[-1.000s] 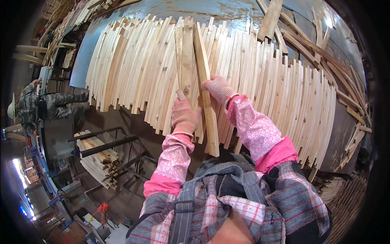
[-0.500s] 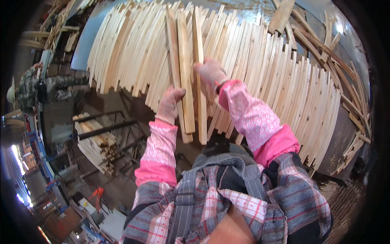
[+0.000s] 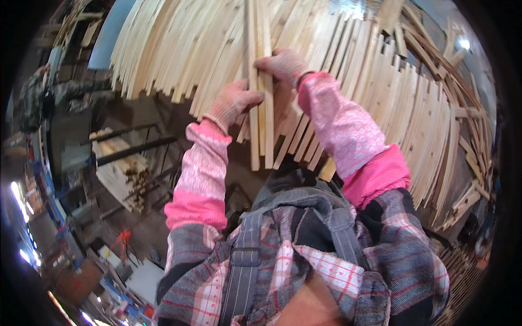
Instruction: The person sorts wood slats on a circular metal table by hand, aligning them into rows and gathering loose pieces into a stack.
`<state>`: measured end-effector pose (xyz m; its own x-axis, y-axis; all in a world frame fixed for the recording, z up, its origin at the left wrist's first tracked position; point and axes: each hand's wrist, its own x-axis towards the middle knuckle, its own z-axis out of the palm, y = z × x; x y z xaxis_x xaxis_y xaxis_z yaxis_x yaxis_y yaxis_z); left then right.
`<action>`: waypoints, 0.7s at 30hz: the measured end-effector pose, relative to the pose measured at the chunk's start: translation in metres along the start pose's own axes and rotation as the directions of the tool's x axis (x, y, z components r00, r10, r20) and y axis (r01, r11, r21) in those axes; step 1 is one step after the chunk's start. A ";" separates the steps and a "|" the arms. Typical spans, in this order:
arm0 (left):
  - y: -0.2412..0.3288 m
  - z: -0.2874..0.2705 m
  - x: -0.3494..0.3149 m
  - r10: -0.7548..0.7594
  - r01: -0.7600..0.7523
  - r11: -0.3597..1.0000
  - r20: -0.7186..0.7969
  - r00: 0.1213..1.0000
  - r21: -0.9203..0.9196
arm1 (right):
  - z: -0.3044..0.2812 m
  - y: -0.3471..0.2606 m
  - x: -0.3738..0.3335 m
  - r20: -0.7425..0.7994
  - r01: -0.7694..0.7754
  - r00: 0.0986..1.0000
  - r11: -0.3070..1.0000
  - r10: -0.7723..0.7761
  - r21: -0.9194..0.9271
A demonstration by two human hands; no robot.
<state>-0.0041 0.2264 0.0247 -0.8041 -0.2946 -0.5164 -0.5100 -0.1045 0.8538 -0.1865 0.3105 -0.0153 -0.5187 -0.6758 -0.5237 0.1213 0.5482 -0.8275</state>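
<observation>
A: Wooden slats (image 3: pixel 260 108), pale, thin, long: a small bunch of them stood upright in front of the person's chest, lower ends hanging free above the plaid jacket (image 3: pixel 326 255). Where were the hands?

B: Left hand (image 3: pixel 235 100), gloved: closed around the bunch from the left, fingers wrapped onto its edge. Right hand (image 3: pixel 281 64), gloved: closed on the same bunch higher up, from the right side. Both held the slats; neither was spread wide.

A: Sleeves?

B: Pink patterned sleeve covers (image 3: pixel 204 174) on both forearms, brighter pink at the elbow cuffs, plaid jacket beneath.

A: Item behind the bunch?

B: Fanned row of slats (image 3: pixel 391 103), same pale wood, many pieces, leaning side by side in a wide arc from upper left to the right rim. The held bunch stood just in front of that row; whether it touched the row could not be told.

A: Other entries?

B: Stack of cut wood (image 3: pixel 122 174), lower left, beside dark metal bars (image 3: pixel 133 149). One other person (image 3: pixel 38 98), far left, in dark work clothes, well apart. Curved strips of scrap wood (image 3: pixel 467 179) at the right edge.
</observation>
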 end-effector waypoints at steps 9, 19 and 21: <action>-0.014 0.054 0.007 0.288 0.139 0.648 -0.409 0.866 0.749 | 0.025 -0.030 -0.027 0.138 0.133 0.989 0.661 -0.045 -0.739; -0.027 0.044 -0.003 0.265 0.331 0.439 -0.472 0.841 0.835 | -0.239 0.119 -0.188 -0.691 -0.198 0.717 0.924 -0.091 -0.327; -0.036 0.029 -0.003 0.451 0.266 0.397 -0.439 0.777 0.878 | -0.314 0.167 -0.261 -0.844 -0.477 0.535 0.839 0.042 -0.261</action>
<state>0.0080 0.2590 -0.0066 -0.7208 -0.6931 0.0124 -0.6846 0.7146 0.1437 -0.2967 0.7335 0.0473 -0.9866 0.0771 -0.1439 0.1284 0.9109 -0.3922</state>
